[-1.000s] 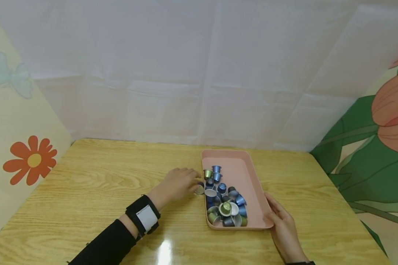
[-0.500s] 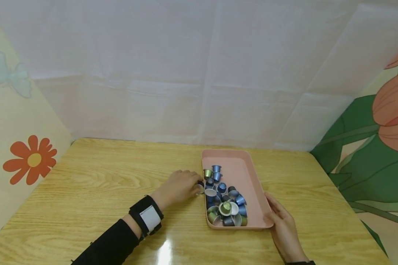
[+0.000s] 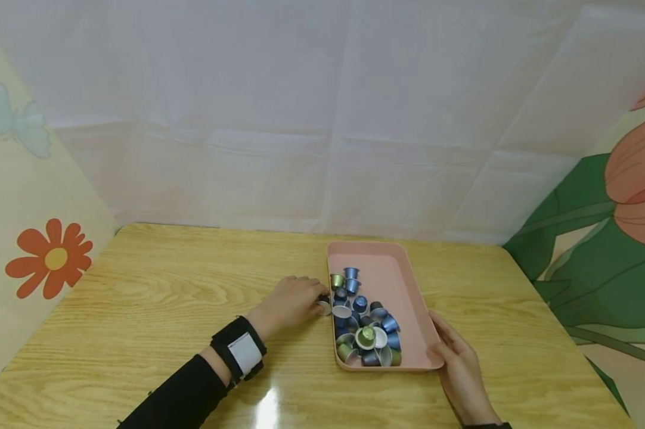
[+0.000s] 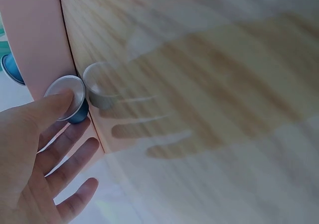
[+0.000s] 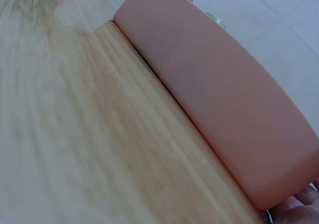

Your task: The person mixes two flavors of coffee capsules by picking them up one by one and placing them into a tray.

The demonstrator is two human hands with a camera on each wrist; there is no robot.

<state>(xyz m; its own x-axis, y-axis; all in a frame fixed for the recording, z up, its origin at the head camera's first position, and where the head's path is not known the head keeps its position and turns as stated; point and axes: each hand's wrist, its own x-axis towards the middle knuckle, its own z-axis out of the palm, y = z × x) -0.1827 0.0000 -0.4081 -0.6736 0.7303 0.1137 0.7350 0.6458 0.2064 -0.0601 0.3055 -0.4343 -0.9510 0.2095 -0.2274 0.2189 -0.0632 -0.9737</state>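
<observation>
My left hand (image 3: 290, 302) pinches a coffee capsule (image 3: 325, 307) just outside the left wall of a pink tray (image 3: 381, 271). In the left wrist view the thumb lies across the silver lid of this blue capsule (image 4: 79, 114), with fingertips behind it and the other fingers spread. The capsule stands close against the tray's outer wall (image 4: 40, 40). At the tray's near right corner my right hand (image 3: 464, 372) grips the edge, thumb over the rim. Inside the tray, blue, green and dark capsules (image 3: 367, 335) lie heaped along the left and near sides.
The tray stands on a glossy wood-grain table (image 3: 210, 274). A white cloth (image 3: 322, 119) hangs behind the far edge. Flower-patterned panels (image 3: 54, 259) flank both sides. Bare pink floor shows in the tray's far and right parts.
My left hand has moved slightly right and its fingers have settled on the capsule beside the tray. The right hand and the tray have stayed in place.
</observation>
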